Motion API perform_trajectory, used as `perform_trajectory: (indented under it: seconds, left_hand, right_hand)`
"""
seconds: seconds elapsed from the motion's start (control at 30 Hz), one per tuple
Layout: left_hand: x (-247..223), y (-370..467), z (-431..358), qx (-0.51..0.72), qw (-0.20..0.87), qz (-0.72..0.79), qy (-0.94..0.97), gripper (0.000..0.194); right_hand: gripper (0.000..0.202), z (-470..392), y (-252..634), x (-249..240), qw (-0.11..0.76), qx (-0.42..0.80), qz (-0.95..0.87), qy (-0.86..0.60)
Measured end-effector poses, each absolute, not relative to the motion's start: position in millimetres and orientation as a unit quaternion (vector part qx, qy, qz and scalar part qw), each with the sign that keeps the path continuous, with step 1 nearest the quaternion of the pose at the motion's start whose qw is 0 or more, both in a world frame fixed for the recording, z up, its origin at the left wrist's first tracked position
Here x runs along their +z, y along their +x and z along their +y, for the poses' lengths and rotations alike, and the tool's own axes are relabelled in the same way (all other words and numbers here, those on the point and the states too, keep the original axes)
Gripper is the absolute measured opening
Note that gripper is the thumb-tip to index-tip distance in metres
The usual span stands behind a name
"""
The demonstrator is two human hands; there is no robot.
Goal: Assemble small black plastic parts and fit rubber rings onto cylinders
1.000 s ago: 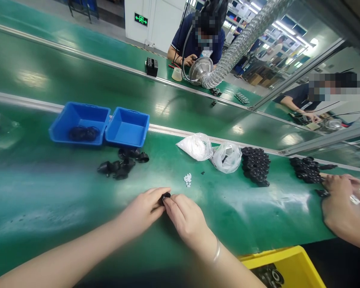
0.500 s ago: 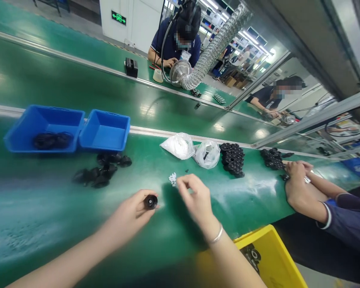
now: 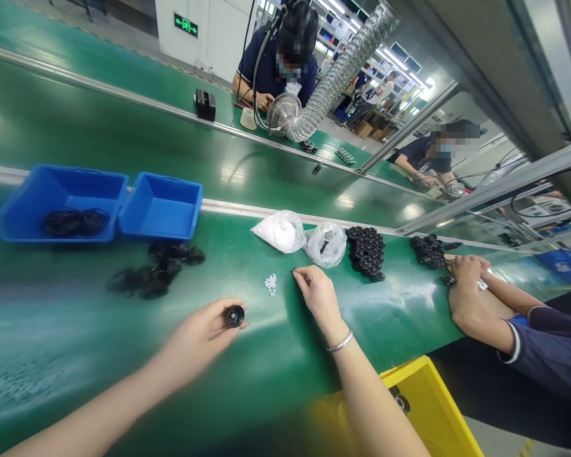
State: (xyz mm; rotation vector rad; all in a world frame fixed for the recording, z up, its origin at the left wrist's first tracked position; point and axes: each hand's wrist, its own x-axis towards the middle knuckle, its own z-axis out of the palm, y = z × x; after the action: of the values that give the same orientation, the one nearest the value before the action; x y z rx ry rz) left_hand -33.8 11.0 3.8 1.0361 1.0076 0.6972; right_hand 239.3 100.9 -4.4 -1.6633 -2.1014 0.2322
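My left hand (image 3: 204, 330) holds a round black part (image 3: 233, 316) with its hollow side turned up, above the green table (image 3: 266, 368). Fingertips pinched, my right hand (image 3: 316, 289) touches the table at a tiny dark piece (image 3: 294, 271), partly hidden by the fingers. Left of that hand lies a small heap of white pieces (image 3: 270, 284). Behind it are a clear bag of white pieces (image 3: 280, 231) and a second clear bag (image 3: 326, 244) with something dark inside.
Blue bins (image 3: 162, 206) stand at the back left, with loose black parts (image 3: 147, 279) in front. Black parts (image 3: 366, 252) are clustered right of the bags. A yellow crate (image 3: 433, 406) is at the lower right. A person's hands (image 3: 469, 270) are at the right.
My right hand has moved from beside the white heap to the tiny dark piece behind it. My left hand still holds the black part, nearly in place.
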Motion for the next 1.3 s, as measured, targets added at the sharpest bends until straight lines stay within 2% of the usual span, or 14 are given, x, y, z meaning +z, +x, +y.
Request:
perform_trajectory:
  seconds: [0.23, 0.6, 0.73, 0.83, 1.0, 1.3]
  left_hand:
    - [6, -36, 14, 0.318, 0.705, 0.446, 0.451, 0.036]
    - [2, -41, 14, 0.323, 0.705, 0.418, 0.474, 0.032]
    - [-1, -41, 13, 0.330, 0.710, 0.413, 0.465, 0.033]
    - [-6, -40, 13, 0.349, 0.712, 0.404, 0.457, 0.031]
    - [-8, -39, 14, 0.350, 0.681, 0.419, 0.488, 0.032]
    - [-1, -42, 14, 0.330, 0.643, 0.443, 0.531, 0.028]
  right_hand:
    - [0.028, 99, 243, -5, 0.252, 0.127, -0.733, -0.619]
    - [0.042, 110, 242, -1, 0.328, 0.308, -0.622, -0.641]
    - [0.035, 96, 224, 12, 0.348, 0.351, -0.607, -0.623]
    - [0.023, 70, 191, 22, 0.312, 0.384, -0.665, -0.559]
    - [0.010, 40, 144, 23, 0.274, 0.336, -0.784, -0.444]
    - [0.008, 38, 135, 15, 0.248, 0.277, -0.829, -0.418]
